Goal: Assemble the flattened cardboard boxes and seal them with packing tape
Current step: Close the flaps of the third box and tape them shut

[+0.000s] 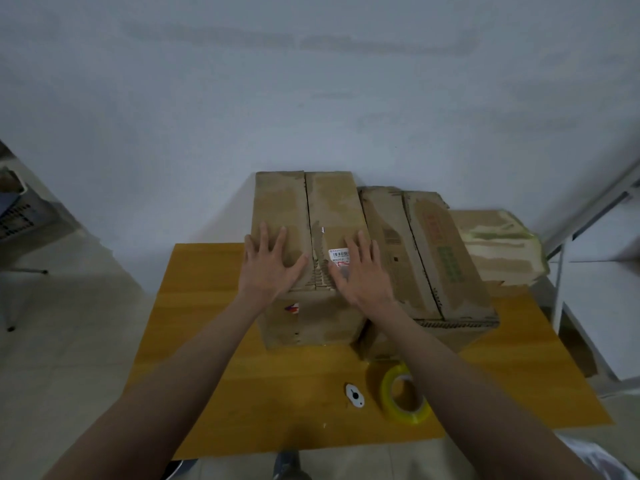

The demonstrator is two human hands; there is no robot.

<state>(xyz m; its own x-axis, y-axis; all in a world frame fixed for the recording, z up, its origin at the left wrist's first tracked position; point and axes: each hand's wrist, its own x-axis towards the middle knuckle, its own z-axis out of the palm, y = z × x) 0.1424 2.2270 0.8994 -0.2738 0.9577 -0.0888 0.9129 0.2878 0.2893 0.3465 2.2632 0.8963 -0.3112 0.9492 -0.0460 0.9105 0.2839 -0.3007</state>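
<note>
Box (304, 216) flaps, both hands' fingers (268, 237) spread flat

A worn brown cardboard box (308, 251) stands upright under both hands, its two top flaps folded shut with the bare seam running away between the left hand (268, 268) and the right hand (360, 275); a white label sits under the right fingers. Just right of the right hand stands a second box (433, 258), flaps closed, touching the first. Beyond it lies a third box (498, 244) with pale tape patches. Nearer than the right hand, a yellowish tape roll (405, 396) lies on the tabletop (207, 341).
</note>
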